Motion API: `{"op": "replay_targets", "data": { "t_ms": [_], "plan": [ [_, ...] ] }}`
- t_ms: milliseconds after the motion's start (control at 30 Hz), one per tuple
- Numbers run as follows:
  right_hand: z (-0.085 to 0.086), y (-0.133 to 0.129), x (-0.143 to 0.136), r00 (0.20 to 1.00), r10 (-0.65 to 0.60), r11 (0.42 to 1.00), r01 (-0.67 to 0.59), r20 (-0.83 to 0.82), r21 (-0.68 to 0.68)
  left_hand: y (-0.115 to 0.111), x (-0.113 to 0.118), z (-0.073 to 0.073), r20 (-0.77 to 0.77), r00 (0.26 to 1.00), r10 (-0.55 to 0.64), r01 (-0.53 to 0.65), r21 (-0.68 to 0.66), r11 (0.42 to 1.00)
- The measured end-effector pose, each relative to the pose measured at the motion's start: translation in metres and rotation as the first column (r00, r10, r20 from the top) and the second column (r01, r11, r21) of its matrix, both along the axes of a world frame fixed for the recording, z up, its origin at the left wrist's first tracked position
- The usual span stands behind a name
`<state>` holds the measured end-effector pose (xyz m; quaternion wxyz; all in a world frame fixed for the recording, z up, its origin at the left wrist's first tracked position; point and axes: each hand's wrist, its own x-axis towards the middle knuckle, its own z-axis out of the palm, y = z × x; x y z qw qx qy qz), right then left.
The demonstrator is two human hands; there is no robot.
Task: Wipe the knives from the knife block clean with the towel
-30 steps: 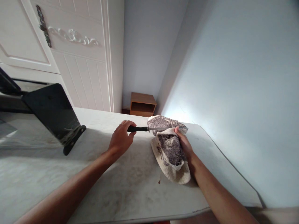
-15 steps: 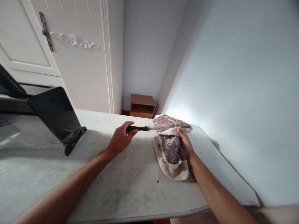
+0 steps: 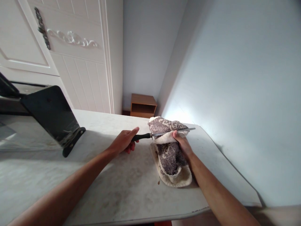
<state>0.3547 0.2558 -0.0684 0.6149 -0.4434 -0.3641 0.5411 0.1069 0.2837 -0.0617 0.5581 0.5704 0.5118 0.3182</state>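
Observation:
A honing steel with a black handle (image 3: pixel 143 137) and a long grey rod (image 3: pixel 192 129) lies crosswise above the table, tilted slightly up to the right. My left hand (image 3: pixel 125 139) is closed around the handle's end, thumb stretched along its top. A brown and cream towel (image 3: pixel 167 157) is bunched under and around the rod, its lower part resting on the table. With my right hand (image 3: pixel 183 142) I pinch a fold of the towel against the rod, thumb on top; those fingers are hidden beneath the cloth. The rod's tip sticks out past the towel.
The pale table (image 3: pixel 131 194) has a small brown speck (image 3: pixel 158 182) near the towel. A black panel on a glass-like case (image 3: pixel 53 116) stands at the left. Behind are a white wardrobe (image 3: pixel 77 72) and a low wooden cabinet (image 3: pixel 143 99); a wall (image 3: pixel 235 94) borders the right.
The honing steel has tilted, its handle lower and its tip now showing beyond the towel. My left hand has turned and moved slightly right; my right hand and the towel's top shifted left.

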Motion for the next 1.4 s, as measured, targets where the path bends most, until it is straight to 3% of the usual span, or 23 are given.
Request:
{"op": "replay_targets", "data": {
  "t_ms": [267, 500, 600, 800, 967, 1167, 1400],
  "plan": [
    [-0.008, 0.0, 0.001, 0.995, 0.002, 0.999, 0.003, 0.1, -0.045, -0.003, 0.007, -0.003, 0.038, 0.999, -0.024, 0.016, 0.182, 0.983],
    [-0.007, 0.004, -0.001, 0.998, 0.021, 0.997, -0.016, 0.067, -0.071, -0.001, 0.007, -0.011, -0.112, 0.993, -0.027, 0.071, 0.407, 0.911],
    [-0.006, 0.006, 0.0, 0.998, 0.031, 0.998, -0.028, 0.057, -0.062, -0.001, 0.007, -0.009, -0.101, 0.993, 0.053, -0.005, 0.428, 0.904],
    [0.001, 0.005, 0.002, 0.993, 0.112, 0.993, -0.111, 0.039, -0.038, -0.001, 0.004, 0.005, 0.186, 0.963, 0.196, -0.246, 0.296, 0.923],
    [0.0, 0.01, 0.007, 0.993, 0.108, 0.994, -0.107, 0.048, -0.014, 0.002, -0.002, 0.014, 0.475, 0.823, 0.312, -0.429, 0.159, 0.889],
    [0.001, 0.01, 0.009, 0.988, 0.117, 0.992, -0.112, 0.103, -0.054, 0.002, -0.01, 0.023, 0.673, 0.647, 0.359, -0.508, 0.029, 0.861],
    [0.0, 0.005, 0.003, 0.96, 0.184, 0.975, -0.152, 0.212, -0.159, -0.008, -0.009, 0.038, 0.925, 0.265, 0.273, -0.508, -0.108, 0.855]
  ]
}}
